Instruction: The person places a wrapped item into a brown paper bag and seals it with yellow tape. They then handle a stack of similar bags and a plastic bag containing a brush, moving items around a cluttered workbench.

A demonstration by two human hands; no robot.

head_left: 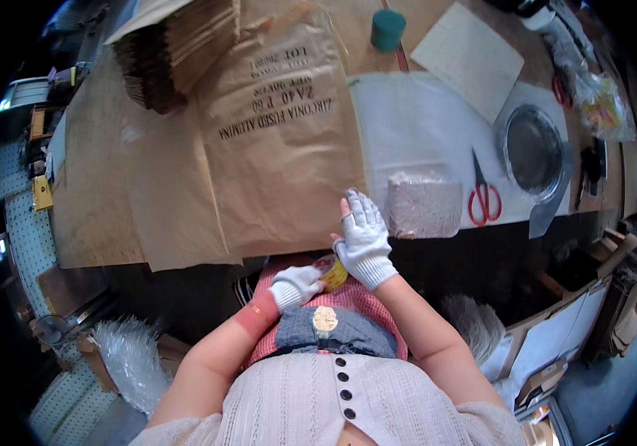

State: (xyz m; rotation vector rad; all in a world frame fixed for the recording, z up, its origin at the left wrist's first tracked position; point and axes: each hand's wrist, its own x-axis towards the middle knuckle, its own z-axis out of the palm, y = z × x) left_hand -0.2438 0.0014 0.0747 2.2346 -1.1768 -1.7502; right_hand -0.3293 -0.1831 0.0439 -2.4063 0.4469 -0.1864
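My left hand, in a white knit glove, is closed round a roll of yellow tape in front of my lap, just below the table edge. My right hand, gloved too with some bare fingertips, is open, its fingers stretched out over the near right corner of a large brown paper sack. The sack lies flat with dark printing on it. To the right of that hand sits a block-shaped pack in clear wrap, apart from the fingers. Red-handled scissors lie further right, blades pointing away.
A stack of folded brown paper stands at the far left. A green round lid or roll and a pale sheet lie at the back. On the right are a round metal tray and plastic bags. Cardboard stands below right.
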